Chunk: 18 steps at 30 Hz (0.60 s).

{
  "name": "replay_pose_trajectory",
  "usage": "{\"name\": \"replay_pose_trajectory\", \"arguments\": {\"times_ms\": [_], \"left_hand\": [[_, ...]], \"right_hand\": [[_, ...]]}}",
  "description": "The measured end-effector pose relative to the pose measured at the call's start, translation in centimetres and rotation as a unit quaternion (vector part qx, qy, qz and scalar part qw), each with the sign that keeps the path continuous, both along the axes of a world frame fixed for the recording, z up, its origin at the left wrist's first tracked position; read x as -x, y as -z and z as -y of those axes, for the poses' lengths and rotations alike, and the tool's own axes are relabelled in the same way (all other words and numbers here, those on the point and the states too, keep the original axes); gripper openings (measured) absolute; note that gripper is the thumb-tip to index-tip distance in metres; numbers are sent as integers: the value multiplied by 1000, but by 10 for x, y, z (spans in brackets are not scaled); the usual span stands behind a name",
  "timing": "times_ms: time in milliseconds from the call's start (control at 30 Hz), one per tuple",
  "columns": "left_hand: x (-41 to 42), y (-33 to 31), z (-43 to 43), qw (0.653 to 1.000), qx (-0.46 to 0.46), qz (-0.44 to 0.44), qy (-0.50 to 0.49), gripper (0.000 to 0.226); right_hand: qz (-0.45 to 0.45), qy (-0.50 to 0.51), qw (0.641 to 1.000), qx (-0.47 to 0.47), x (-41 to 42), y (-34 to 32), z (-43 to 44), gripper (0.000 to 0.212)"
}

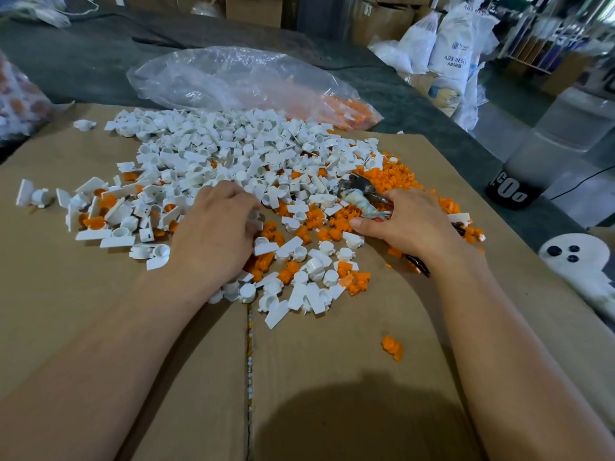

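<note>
A wide heap of small white plastic parts lies on brown cardboard, mixed with small orange plastic parts toward the right. My left hand lies palm down at the heap's near edge, fingers curled round a white part. My right hand grips a metal pliers-like tool whose handles are wrapped in worn tape; its jaws point up-left over the parts. A single orange part lies apart on the cardboard nearer me.
A clear plastic bag with orange parts in its right end lies behind the heap. A white rag lies at the right edge. A black-based container stands on the floor to the right, sacks and cartons behind it.
</note>
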State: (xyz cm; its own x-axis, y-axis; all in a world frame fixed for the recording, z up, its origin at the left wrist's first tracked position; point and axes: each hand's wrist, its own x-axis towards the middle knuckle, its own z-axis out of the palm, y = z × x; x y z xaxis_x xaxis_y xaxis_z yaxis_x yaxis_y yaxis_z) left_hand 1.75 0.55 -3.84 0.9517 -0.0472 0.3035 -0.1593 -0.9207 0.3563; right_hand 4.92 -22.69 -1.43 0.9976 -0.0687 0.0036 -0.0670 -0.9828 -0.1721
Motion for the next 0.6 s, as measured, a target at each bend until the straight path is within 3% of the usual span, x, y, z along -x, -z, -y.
{"name": "replay_pose_trajectory", "arguments": {"times_ms": [200,333,433,500,600], "left_hand": [[3,-7,0,997,61,39,-16,5],[4,-12,0,975,212,48,-38,23],[5,-15,1,942,333,25,-20,10],[7,-16,3,925,379,21,-6,14],[9,-19,5,903,429,8,7,20]], "right_hand": [[-1,4,1000,-10,1,2,-1,83],[-1,3,1000,-14,0,4,-1,84],[-5,3,1000,-19,1,3,-1,81],[50,-4,998,-49,2,-1,-2,72],[154,-72,976,-134,10,-10,-11,37]]}}
